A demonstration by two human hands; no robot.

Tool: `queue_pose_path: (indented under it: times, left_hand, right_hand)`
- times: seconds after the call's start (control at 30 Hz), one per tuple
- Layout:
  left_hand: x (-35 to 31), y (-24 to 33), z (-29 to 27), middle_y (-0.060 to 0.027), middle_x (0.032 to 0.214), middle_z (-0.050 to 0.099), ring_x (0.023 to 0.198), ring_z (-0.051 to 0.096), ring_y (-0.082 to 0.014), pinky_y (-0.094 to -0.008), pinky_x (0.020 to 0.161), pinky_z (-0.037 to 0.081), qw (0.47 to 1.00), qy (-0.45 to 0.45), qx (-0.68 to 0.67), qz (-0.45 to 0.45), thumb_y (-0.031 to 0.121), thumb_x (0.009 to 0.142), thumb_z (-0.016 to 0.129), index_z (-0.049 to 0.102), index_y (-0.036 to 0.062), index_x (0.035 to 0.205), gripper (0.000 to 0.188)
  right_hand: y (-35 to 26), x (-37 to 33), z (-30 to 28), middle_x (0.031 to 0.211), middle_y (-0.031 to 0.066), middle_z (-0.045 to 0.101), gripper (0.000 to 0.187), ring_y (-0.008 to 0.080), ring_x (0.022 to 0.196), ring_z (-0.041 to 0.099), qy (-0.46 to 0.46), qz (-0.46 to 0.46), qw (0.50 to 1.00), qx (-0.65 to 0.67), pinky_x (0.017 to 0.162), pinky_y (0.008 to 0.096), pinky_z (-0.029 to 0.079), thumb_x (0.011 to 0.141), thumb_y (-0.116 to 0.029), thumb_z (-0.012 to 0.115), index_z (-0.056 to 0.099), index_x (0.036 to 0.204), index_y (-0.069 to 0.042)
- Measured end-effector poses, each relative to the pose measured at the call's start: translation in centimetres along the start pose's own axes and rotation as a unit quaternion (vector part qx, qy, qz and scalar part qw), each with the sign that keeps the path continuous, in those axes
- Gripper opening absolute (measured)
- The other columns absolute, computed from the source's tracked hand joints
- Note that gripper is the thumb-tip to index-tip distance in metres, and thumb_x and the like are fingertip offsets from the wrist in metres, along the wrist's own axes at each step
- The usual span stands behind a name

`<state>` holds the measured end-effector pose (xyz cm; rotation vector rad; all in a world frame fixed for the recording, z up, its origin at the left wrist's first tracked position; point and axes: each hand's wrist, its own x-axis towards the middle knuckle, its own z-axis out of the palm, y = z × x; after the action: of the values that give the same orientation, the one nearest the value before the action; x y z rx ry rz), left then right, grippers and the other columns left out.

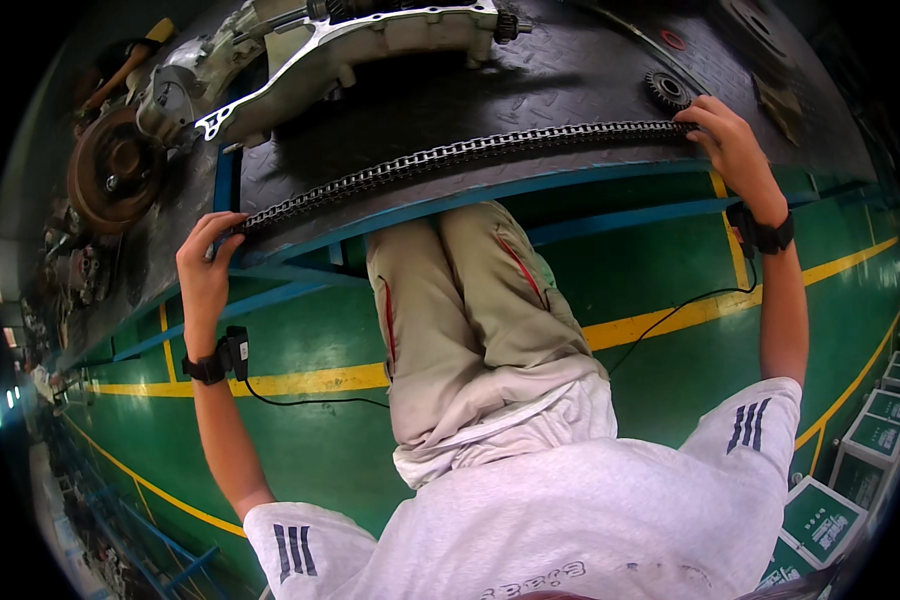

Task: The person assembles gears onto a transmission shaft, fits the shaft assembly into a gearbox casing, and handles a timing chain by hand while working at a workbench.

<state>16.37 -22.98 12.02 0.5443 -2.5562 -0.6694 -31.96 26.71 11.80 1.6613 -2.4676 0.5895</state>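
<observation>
A long metal roller chain [440, 157] lies stretched out along the near edge of the dark workbench [590, 95]. Its left end is pinched between the thumb and fingers of my left hand [206, 245]. At the opposite end, my right hand [725, 140] grips the chain the same way, arm spread wide. Just beyond my right fingers rests a small dark gear [667, 90]. The chain looks straight from hand to hand, bent only by the picture's curve.
A large cast metal housing [370, 50] stands on the bench behind the chain. Left of it is a rusty round drum [118, 170]. A red ring [673, 40] and a thin rod lie far right. Green and white boxes [820, 520] stand on the floor at lower right.
</observation>
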Motion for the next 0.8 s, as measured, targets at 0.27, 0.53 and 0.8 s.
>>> queue_pose_path:
  times: [0.27,0.53,0.8]
  left_hand:
    - [1.4,10.1,0.2,-0.0164,0.133,0.07,0.124,0.068,-0.0344,-0.0398,0.109,0.05,0.994,-0.065,0.055,0.071,0.004,0.088,0.078,0.071,0.0012,0.131,0.043]
    - [5.6,13.1,8.5,-0.0175,0.123,0.072,0.119,0.065,-0.0386,-0.0438,0.102,0.053,0.986,-0.086,0.023,0.139,0.016,0.092,0.079,0.071,0.0008,0.131,0.042]
    - [7.1,12.4,10.4,-0.0144,0.103,0.073,0.093,0.07,-0.0296,-0.0376,0.086,0.054,0.988,-0.11,0.012,0.104,0.006,0.087,0.083,0.075,-0.0005,0.117,0.032]
  right_hand:
    - [-9.6,1.7,0.2,0.124,0.0129,0.069,0.035,0.0374,0.117,0.064,0.065,-0.101,0.993,0.021,0.102,0.0438,0.052,0.089,-0.006,0.079,0.072,0.123,-0.003]
    - [-18.9,8.0,7.5,0.125,0.0085,0.068,0.04,0.0324,0.118,0.061,0.084,-0.181,0.98,-0.001,0.103,0.0436,0.048,0.088,-0.013,0.081,0.072,0.126,-0.005]
    - [-18.6,10.0,9.4,0.106,0.0153,0.075,0.022,0.0367,0.106,0.07,-0.014,-0.056,0.988,0.141,0.095,0.0448,0.054,0.087,-0.007,0.08,0.078,0.109,-0.002]
